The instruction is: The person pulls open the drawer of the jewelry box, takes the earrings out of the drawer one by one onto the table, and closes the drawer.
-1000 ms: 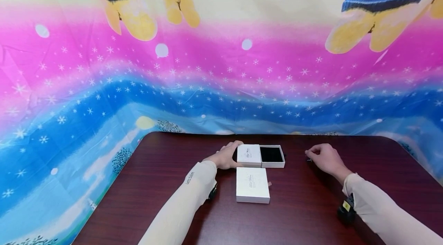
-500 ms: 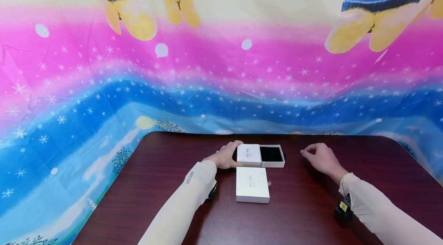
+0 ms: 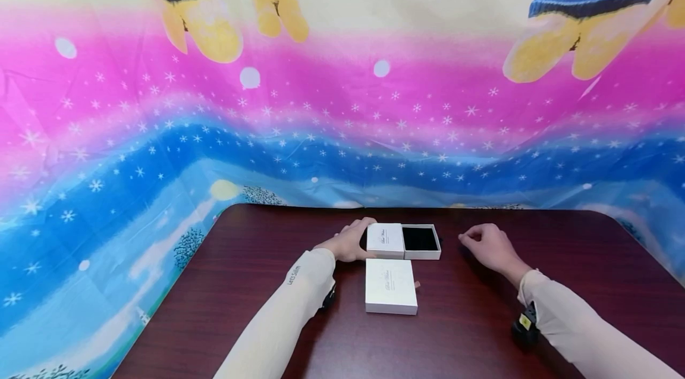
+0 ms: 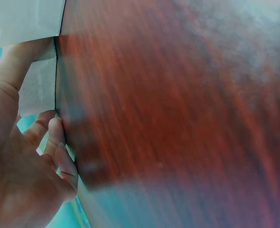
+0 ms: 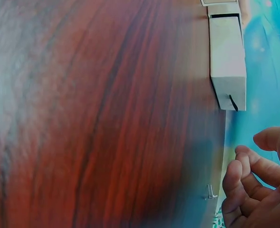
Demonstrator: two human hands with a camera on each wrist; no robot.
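My left hand [image 3: 346, 242] grips the left end of a white box [image 3: 384, 238], thumb on the near side and fingers on the far side. Its drawer [image 3: 420, 254], lined in black, is pulled out to the right and bears a small dark tab [image 5: 233, 103]. To the right of that drawer hovers my right hand [image 3: 493, 248], thumb and forefinger brought near each other, a narrow gap between them in the right wrist view. Nothing shows between those fingers. A tiny silvery metal piece [image 5: 210, 192] shows low over the tabletop beside the hand; in the head view it is hidden.
A second white box [image 3: 390, 285], closed, lies just in front of the first, a small pinkish tab [image 3: 417, 285] at its right side. Both rest on a dark red wooden table [image 3: 241, 301]. A printed cloth [image 3: 342, 99] hangs behind the far edge.
My right hand has moved a little left, closer to the drawer. The silvery piece seen under its fingertips earlier has gone from the head view. Left hand and boxes stay put.
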